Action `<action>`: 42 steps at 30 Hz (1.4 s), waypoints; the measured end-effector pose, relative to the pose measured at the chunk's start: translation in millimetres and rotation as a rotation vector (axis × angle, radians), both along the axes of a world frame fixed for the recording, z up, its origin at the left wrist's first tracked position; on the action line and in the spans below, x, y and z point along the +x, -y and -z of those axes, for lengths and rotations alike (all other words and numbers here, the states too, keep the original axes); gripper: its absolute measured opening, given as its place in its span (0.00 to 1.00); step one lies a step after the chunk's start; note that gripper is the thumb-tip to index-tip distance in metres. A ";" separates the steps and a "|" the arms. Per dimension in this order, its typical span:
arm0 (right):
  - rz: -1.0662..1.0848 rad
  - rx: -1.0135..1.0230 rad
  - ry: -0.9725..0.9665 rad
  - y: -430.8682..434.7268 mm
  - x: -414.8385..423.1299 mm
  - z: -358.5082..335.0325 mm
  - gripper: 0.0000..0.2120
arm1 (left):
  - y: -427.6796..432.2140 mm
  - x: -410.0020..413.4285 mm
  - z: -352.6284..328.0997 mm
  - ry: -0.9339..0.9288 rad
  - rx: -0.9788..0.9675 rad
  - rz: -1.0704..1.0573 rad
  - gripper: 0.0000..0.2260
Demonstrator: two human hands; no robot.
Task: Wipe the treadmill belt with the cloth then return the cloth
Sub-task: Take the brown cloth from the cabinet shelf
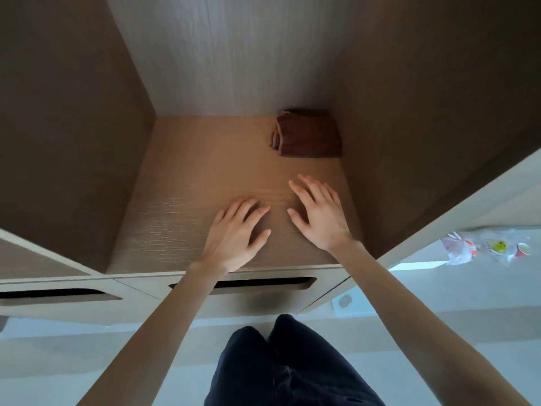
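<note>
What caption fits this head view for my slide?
Left hand and right hand open inside the cabinet, short of the folded brown cloth at back right.

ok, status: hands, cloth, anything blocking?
Both open and empty: left hand, right hand, over the shelf. Folded cloth untouched, back right corner. Nothing between right hand and cloth.

One head-worn wide-angle view, facing forward and steeply down into a cabinet compartment [190,186], near enough that left hand [234,232] and right hand [319,218] reach mid-frame, legs [292,370] at the bottom edge
</note>
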State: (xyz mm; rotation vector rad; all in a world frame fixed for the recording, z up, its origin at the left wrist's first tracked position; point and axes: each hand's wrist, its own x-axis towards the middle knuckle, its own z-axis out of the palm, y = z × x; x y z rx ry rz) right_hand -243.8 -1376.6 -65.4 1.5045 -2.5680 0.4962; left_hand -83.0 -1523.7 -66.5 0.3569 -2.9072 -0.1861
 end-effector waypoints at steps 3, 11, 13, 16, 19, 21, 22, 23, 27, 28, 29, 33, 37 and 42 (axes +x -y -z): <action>0.011 -0.033 0.018 14.6 -18.5 -0.4 0.29 | 9.9 -15.8 1.5 0.007 0.007 -0.003 0.25; 0.219 0.087 0.092 64.9 -79.3 -2.4 0.31 | 21.1 -29.6 1.7 -0.016 0.024 0.017 0.25; 0.253 0.129 0.099 75.0 -86.6 -2.8 0.30 | 22.2 -29.8 0.6 -0.041 0.033 0.020 0.24; 0.263 0.153 0.056 78.5 -90.1 -7.4 0.28 | 22.7 -29.4 -0.5 -0.069 0.049 0.004 0.22; 0.262 0.181 0.024 77.6 -84.6 -12.2 0.26 | 20.8 -27.8 -3.4 -0.078 0.065 -0.040 0.21; 0.261 0.181 0.028 75.3 -75.3 -11.2 0.27 | 19.4 -25.9 -5.9 -0.076 0.079 -0.075 0.21; 0.259 0.177 0.030 72.8 -69.7 -9.7 0.27 | 18.3 -23.7 -6.2 -0.069 0.084 -0.087 0.21; 0.257 0.178 0.030 69.2 -64.4 -8.5 0.27 | 16.7 -21.1 -5.9 -0.063 0.086 -0.096 0.21; 0.229 0.201 0.030 53.4 -53.3 -5.8 0.28 | 9.0 -7.0 -1.1 -0.052 0.087 -0.096 0.21; 0.215 0.192 0.026 52.2 -53.7 -6.8 0.27 | 7.4 -3.5 0.1 -0.052 0.082 -0.090 0.21; 0.205 0.164 0.015 52.2 -55.1 -8.6 0.26 | 6.0 -1.2 0.5 -0.052 0.074 -0.084 0.22; 0.240 -0.004 -0.069 67.6 -76.8 -19.7 0.23 | 5.1 -0.4 1.7 -0.056 0.064 -0.068 0.22; 0.267 0.179 0.071 82.3 -105.6 -17.5 0.29 | 7.5 -1.9 5.3 -0.066 0.064 -0.051 0.22; 0.270 0.133 0.079 75.6 -98.5 -10.5 0.27 | 7.1 -2.0 5.6 -0.085 0.058 -0.042 0.21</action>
